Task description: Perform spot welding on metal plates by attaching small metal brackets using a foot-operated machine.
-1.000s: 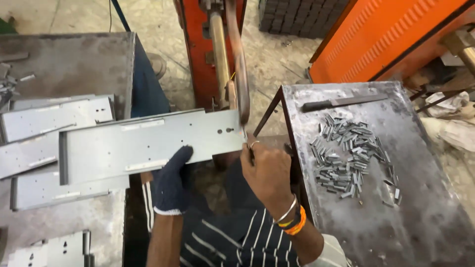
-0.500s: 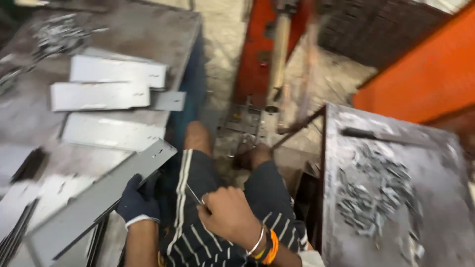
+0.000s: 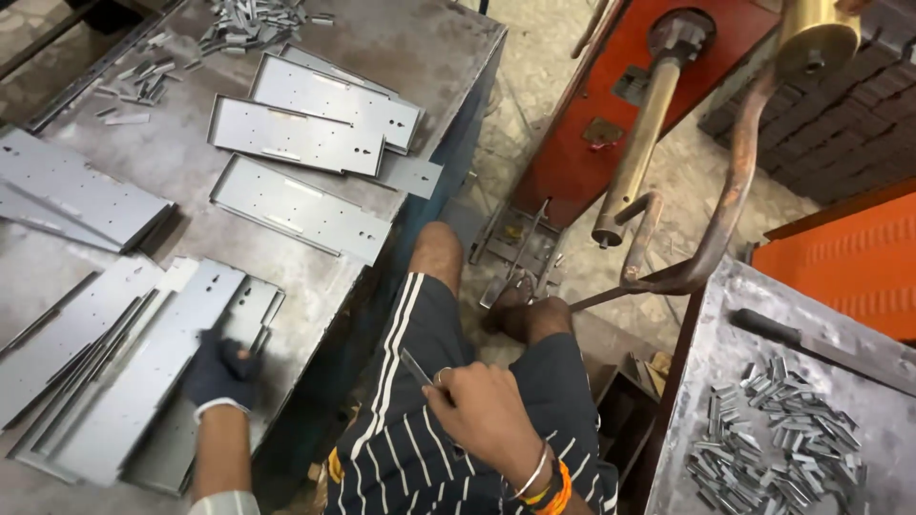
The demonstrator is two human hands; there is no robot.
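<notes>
**benchrat:** Plates everywhere on the steel table (image 3: 420, 57). Left hand (image 3: 218, 374), dark glove, is pressed flat on the top long grey sheet-metal panel (image 3: 143, 381) of the near pile (image 3: 86, 381). Looks like fingers laid over the edge rather than clenched, but I can't tell if it's actually gripping or just resting. Up and away from that hand, three more punched panels (image 3: 305, 133) lie separately, and past those a scatter of small metal clips (image 3: 253, 14).

**sparky_two:** And the right one?

**benchrat:** Right hand (image 3: 482, 415), bare, orange bangle at the wrist, sits over the striped shorts (image 3: 420, 429), closed around a thin little metal strip (image 3: 415, 367) that pokes out toward the left. Beyond that hand stands the red spot-welder (image 3: 611, 124) with its brass arm (image 3: 639, 143), nothing between the tips. Off to the right of the grip, a tray (image 3: 725, 315) holding a heap of small clips (image 3: 778, 429).

**sparky_two:** So how far along?

**benchrat:** My guess: midway. A decent stack by the gloved hand, but the loose panels farther off and that big clip heap suggest plenty left to do.
</notes>
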